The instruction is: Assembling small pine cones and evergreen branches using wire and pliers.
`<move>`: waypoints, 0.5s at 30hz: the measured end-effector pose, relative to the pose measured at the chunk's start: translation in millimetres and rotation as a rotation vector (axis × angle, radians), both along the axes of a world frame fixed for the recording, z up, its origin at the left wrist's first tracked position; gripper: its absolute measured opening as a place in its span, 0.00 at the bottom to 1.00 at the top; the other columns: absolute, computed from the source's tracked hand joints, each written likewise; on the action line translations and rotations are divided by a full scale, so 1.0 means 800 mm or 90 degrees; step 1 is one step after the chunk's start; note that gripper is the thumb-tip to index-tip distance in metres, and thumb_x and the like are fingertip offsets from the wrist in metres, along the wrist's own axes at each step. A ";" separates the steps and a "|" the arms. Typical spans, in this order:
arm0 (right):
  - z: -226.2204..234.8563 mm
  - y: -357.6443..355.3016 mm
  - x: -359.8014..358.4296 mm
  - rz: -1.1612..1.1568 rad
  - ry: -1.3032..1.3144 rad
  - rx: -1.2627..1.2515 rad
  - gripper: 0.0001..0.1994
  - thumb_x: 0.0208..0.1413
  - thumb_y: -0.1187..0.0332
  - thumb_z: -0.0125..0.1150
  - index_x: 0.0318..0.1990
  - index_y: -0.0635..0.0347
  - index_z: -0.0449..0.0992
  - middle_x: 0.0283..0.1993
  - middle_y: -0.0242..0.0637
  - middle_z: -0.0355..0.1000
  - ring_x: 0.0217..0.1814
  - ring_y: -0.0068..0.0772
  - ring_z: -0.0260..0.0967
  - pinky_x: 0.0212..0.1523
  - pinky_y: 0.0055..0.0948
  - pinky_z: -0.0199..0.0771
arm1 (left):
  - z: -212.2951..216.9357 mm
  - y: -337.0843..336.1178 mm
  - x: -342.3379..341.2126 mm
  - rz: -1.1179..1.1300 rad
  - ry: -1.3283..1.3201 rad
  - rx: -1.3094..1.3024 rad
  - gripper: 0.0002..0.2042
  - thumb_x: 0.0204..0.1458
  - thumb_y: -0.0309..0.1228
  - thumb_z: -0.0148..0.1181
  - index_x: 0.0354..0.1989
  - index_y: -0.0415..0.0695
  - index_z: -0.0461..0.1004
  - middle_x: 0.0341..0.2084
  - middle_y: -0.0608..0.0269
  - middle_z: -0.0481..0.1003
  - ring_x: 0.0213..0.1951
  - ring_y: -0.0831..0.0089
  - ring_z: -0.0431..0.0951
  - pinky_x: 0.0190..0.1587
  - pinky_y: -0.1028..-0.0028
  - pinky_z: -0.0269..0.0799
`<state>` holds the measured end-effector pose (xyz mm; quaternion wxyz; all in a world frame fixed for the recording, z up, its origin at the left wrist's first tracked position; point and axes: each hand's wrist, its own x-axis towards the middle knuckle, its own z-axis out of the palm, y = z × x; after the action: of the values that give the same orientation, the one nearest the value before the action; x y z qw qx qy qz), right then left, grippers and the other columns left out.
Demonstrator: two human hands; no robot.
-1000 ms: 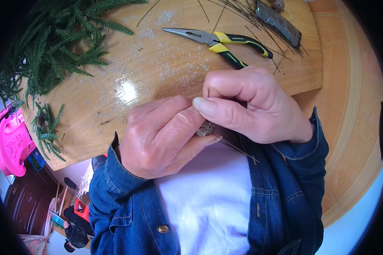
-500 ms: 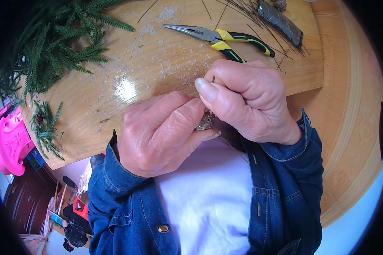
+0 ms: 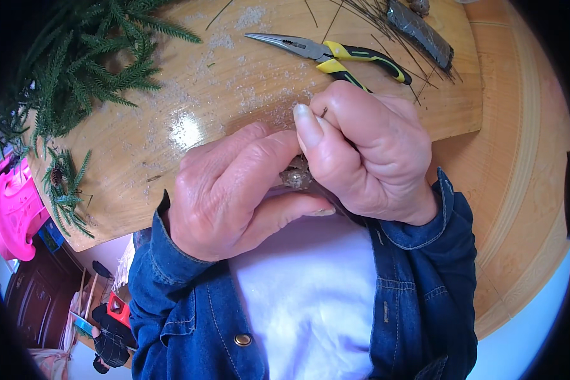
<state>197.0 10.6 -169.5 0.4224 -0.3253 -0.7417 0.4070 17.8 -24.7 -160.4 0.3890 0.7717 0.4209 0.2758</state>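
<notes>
My left hand (image 3: 231, 190) curls its fingers and thumb round a small glittery, grey-brown piece (image 3: 296, 175) that looks like a pine cone. Most of it is hidden by the fingers. Close beside it, my right hand (image 3: 370, 152) is closed in a pinch on a thin dark wire (image 3: 325, 112), whose end sticks out between thumb and forefinger. Both hands are held near the table's front edge, before my chest. Beyond them lie long-nose pliers (image 3: 326, 54) with yellow and black handles, their jaws pointing left.
Glittery grains (image 3: 250, 95) are scattered over the wooden table (image 3: 133, 190). Green artificial pine branches (image 3: 88, 63) fill the far left, with a smaller sprig (image 3: 66, 193) nearer. Loose dark wires (image 3: 364, 22) and a dark wrapped bundle (image 3: 419, 33) lie far right. A pink plastic chair (image 3: 16, 215) stands left.
My left thumb has dropped away from the fingers, showing more of the glittery piece. My right hand has shifted slightly right, still pinching the wire. The pliers stay on the table.
</notes>
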 end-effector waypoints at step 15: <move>-0.002 0.001 -0.013 -0.003 -0.016 -0.034 0.05 0.52 0.80 0.55 0.26 0.68 0.71 0.16 0.29 0.64 0.15 0.20 0.58 0.18 0.21 0.58 | -0.015 0.015 -0.014 -0.012 -0.041 0.206 0.18 0.36 0.28 0.69 0.37 0.34 0.73 0.21 0.55 0.70 0.20 0.62 0.72 0.21 0.70 0.68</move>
<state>186.8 11.0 -171.3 0.4053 -0.3431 -0.7352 0.4213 6.6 -13.0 -172.3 0.2757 0.8187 0.3510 0.3612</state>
